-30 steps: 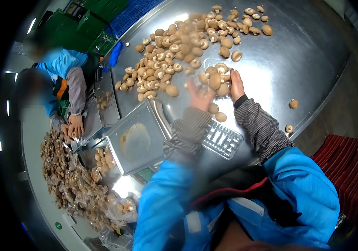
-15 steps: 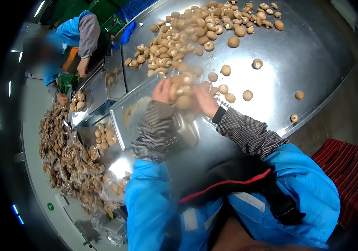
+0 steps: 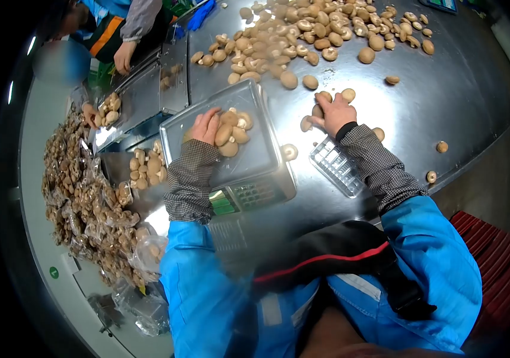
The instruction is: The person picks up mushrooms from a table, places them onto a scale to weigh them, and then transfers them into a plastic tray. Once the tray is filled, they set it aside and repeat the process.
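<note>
A small pile of brown mushrooms (image 3: 231, 132) lies on the metal plate of a weighing scale (image 3: 252, 170). My left hand (image 3: 206, 126) is beside the pile, fingers stretched out and touching its left side. Over on the steel table, my right hand (image 3: 337, 114) has its thumb and fingers around a mushroom (image 3: 317, 111), with other mushrooms close by. A clear ribbed plastic tray (image 3: 335, 167) lies on the table by my right wrist. Between the scale and that tray sits a single mushroom (image 3: 289, 152).
A large heap of mushrooms (image 3: 302, 30) covers the far part of the steel table (image 3: 457, 89). At left are many bagged mushrooms (image 3: 88, 209) and a co-worker's hand (image 3: 125, 56). Red stacked crates or slats (image 3: 493, 256) stand at right.
The mushrooms that both my hands held over the scale now lie on its plate. My right hand has moved right to loose mushrooms on the table. The view has shifted slightly.
</note>
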